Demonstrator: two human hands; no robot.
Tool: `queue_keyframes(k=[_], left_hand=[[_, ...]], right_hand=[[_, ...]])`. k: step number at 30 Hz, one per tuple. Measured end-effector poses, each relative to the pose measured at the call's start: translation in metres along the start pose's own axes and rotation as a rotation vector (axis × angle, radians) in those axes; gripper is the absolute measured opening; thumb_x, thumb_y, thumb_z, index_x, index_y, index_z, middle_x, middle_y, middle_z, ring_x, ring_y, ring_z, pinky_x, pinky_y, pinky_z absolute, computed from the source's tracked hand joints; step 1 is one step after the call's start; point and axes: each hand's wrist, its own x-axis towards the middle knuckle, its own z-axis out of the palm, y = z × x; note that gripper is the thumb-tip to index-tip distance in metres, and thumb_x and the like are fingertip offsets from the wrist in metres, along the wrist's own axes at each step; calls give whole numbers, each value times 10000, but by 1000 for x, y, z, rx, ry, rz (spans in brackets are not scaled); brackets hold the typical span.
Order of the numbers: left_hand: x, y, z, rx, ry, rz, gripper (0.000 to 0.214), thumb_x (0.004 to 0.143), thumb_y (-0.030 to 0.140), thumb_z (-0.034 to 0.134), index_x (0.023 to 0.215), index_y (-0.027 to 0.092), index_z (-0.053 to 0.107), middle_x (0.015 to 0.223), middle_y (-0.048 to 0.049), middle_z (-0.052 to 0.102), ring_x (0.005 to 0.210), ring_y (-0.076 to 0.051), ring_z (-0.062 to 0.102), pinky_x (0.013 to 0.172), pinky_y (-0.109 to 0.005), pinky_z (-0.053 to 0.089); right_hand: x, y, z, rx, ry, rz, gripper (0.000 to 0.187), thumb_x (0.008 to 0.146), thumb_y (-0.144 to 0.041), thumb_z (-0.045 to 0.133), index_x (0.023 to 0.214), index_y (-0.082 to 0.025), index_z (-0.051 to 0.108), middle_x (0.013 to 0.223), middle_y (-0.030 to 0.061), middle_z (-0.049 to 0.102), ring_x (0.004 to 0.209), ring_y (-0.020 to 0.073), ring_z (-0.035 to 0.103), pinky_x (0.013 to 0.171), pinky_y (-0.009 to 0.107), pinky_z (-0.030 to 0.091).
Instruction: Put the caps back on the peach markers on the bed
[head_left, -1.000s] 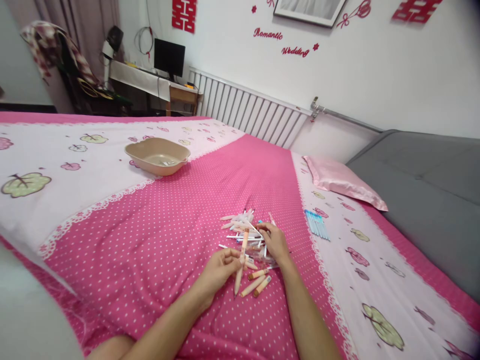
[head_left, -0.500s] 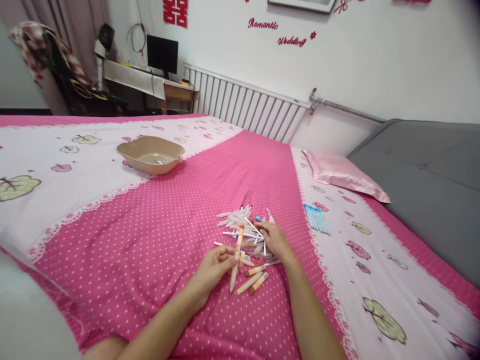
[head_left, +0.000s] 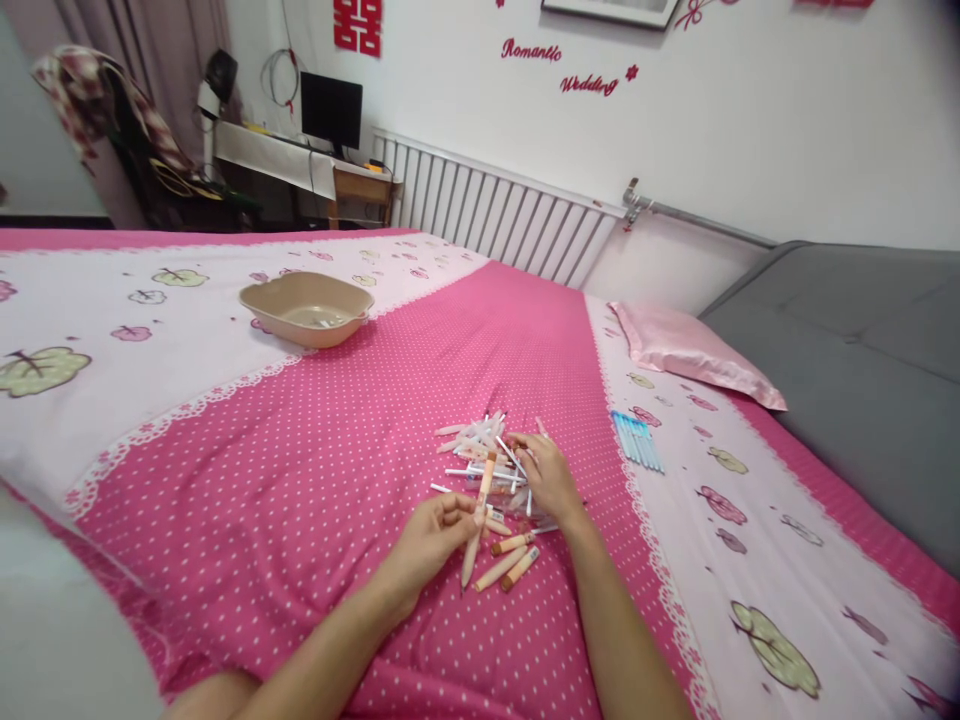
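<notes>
My left hand [head_left: 439, 535] pinches a cream pen with a brown cap [head_left: 487, 475], its tip slanting down towards me. Over the right side of a pile of pens and pen parts [head_left: 480, 440] is my right hand [head_left: 551, 478], fingers bent and closed; what lies between them I cannot make out. White thin sticks [head_left: 510, 455] and clear and pale pieces lie tangled beneath it. Nearer me on the pink sheet rest a plain cream barrel [head_left: 499, 568] and brown-ended cream pieces [head_left: 520, 568].
Blue-capped pens [head_left: 637, 441] lie in a neat row to the right. A beige basin [head_left: 300, 325] with something small inside stands at the far left of the bed. There is a pink pillow [head_left: 697, 355] by the grey headboard [head_left: 847, 340]. A white railing [head_left: 495, 205] borders the far side.
My right hand has shifted slightly left and away over the pile, covering a blue piece that showed before. The left hand keeps hold of its pen. The view has turned slightly.
</notes>
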Motion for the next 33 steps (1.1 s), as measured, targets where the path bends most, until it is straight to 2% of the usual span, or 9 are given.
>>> queue_keyframes(k=[6, 9, 13, 18, 23, 25, 28, 33], left_hand=[[-2, 2, 3, -2, -61, 34, 370, 651, 431, 735, 807, 125, 598, 748, -64, 681, 626, -129, 595, 591, -230, 439], [-3, 0, 3, 15, -85, 32, 395, 656, 451, 724, 835, 126, 588, 793, -81, 687, 558, -117, 578, 518, -224, 416], [-3, -3, 3, 10, -83, 51, 395, 641, 447, 738, 819, 124, 598, 741, -59, 676, 462, -76, 514, 476, -210, 387], [-4, -1, 3, 4, -70, 59, 371, 632, 418, 755, 816, 122, 630, 730, -65, 674, 631, -138, 601, 590, -234, 440], [-5, 0, 4, 18, -77, 57, 379, 636, 431, 748, 823, 122, 635, 728, -60, 673, 561, -116, 576, 528, -220, 413], [-5, 0, 4, 21, -75, 60, 382, 632, 429, 751, 821, 119, 633, 731, -64, 676, 587, -124, 590, 550, -224, 426], [-5, 0, 4, 28, -74, 57, 381, 634, 428, 751, 818, 117, 630, 732, -73, 682, 627, -138, 606, 591, -236, 445], [-5, 0, 4, 27, -79, 62, 372, 640, 431, 743, 803, 120, 620, 747, -74, 685, 598, -130, 598, 553, -225, 434]], right_hand=[[0, -30, -13, 338, 55, 58, 226, 874, -288, 454, 987, -201, 629, 981, 57, 644, 949, 202, 570, 855, 357, 421], [-3, -43, -19, 543, 51, 130, 172, 861, -322, 499, 932, -205, 604, 890, 28, 629, 877, 179, 572, 790, 306, 434], [-7, -56, -22, 682, 44, 191, 147, 835, -339, 556, 882, -210, 607, 838, 6, 615, 822, 159, 564, 748, 272, 431], [-9, -64, -23, 770, -22, 262, 219, 818, -349, 585, 973, -223, 675, 959, 24, 660, 907, 169, 580, 815, 288, 430], [-10, -66, -22, 829, -2, 342, 184, 774, -372, 641, 866, -219, 686, 861, 15, 661, 832, 163, 583, 732, 267, 465], [-11, -66, -22, 841, 9, 353, 177, 766, -373, 651, 843, -216, 674, 835, 10, 645, 807, 155, 576, 721, 262, 471], [-11, -65, -20, 853, 4, 366, 186, 767, -379, 652, 852, -214, 656, 837, 10, 630, 802, 153, 581, 737, 275, 484], [-11, -66, -19, 925, 9, 393, 215, 746, -389, 673, 850, -207, 623, 852, 2, 626, 836, 153, 616, 833, 314, 485]])
